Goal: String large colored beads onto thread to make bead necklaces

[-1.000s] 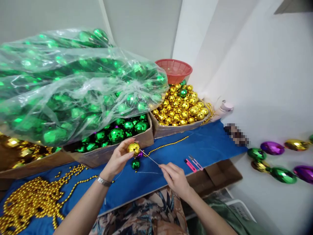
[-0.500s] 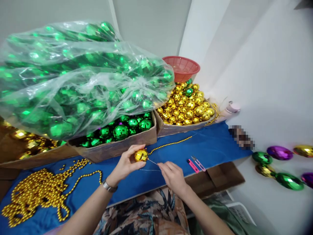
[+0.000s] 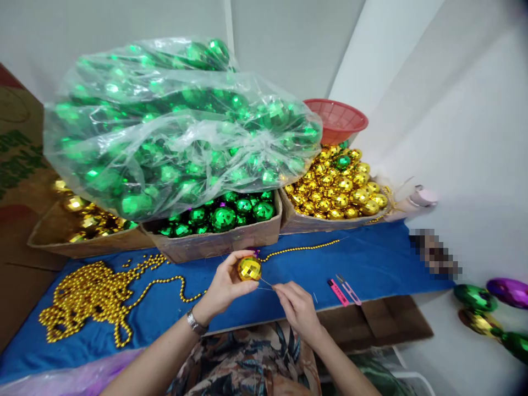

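My left hand is closed round a shiny gold faceted ball, gripping it between thumb and fingers. A thin pale thread runs from the ball's right side to my right hand, whose thumb and fingertips pinch it. Behind the ball shows a small bit of purple, partly hidden. From there a strand of small gold beads stretches right across the blue cloth. Right of my right hand lie a pink cutter and a pair of thread snips.
A tangle of gold bead strands lies at left. Behind stand a box of green balls under a big plastic bag, a box of gold balls, and a red basket. A ball garland hangs at right.
The view has swung left, so everything appears farther right. Both hands keep their grips; the ball and thread stay in nearly the same arrangement.
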`<action>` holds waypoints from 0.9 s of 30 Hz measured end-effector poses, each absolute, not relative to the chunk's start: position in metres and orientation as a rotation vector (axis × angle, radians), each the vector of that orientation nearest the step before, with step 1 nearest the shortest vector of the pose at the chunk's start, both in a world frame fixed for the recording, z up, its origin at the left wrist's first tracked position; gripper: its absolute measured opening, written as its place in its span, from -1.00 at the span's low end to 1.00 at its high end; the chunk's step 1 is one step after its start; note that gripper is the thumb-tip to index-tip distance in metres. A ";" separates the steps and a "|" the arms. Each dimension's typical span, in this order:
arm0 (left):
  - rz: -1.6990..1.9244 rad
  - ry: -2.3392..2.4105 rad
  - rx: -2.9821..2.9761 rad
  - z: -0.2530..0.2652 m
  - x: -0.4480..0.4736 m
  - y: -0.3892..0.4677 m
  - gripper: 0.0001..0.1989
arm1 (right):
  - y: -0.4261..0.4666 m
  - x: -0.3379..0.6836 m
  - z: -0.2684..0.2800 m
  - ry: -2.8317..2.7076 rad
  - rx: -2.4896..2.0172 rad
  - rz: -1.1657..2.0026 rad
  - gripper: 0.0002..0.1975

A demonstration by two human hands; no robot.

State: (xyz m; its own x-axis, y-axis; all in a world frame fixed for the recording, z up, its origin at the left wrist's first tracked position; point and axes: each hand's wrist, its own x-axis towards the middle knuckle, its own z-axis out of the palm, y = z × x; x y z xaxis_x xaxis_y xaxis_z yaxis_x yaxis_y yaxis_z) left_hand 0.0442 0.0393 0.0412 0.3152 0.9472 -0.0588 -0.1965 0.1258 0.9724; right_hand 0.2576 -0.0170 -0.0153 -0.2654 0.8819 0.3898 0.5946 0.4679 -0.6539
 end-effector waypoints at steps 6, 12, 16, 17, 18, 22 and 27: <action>1.045 0.801 0.906 0.039 0.044 0.036 -0.42 | -0.018 0.252 -0.016 -1.956 -1.196 0.610 -0.74; 0.991 0.759 0.727 0.043 0.042 0.031 -0.44 | -0.018 0.247 -0.017 -1.948 -1.183 0.652 -0.75; 1.021 0.748 0.701 0.041 0.039 0.029 -0.44 | -0.017 0.244 -0.016 -1.937 -1.180 0.693 -0.75; 1.027 0.748 0.696 0.040 0.039 0.029 -0.44 | -0.017 0.243 -0.015 -1.938 -1.182 0.694 -0.75; 1.035 0.753 0.700 0.039 0.038 0.029 -0.44 | -0.017 0.243 -0.015 -1.941 -1.183 0.690 -0.74; 1.079 0.785 0.794 0.037 0.036 0.028 -0.42 | -0.016 0.240 -0.012 -1.968 -1.179 0.640 -0.73; 1.050 0.774 0.722 0.037 0.033 0.027 -0.43 | -0.014 0.238 -0.011 -1.969 -1.165 0.641 -0.73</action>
State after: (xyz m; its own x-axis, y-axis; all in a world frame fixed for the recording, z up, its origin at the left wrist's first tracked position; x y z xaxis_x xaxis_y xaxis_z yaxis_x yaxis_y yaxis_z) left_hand 0.0332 0.0270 0.0372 0.2959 0.9332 -0.2039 -0.4703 0.3281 0.8193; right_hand 0.2376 -0.0144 -0.0107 -0.3068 0.8863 0.3468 0.5124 0.4609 -0.7246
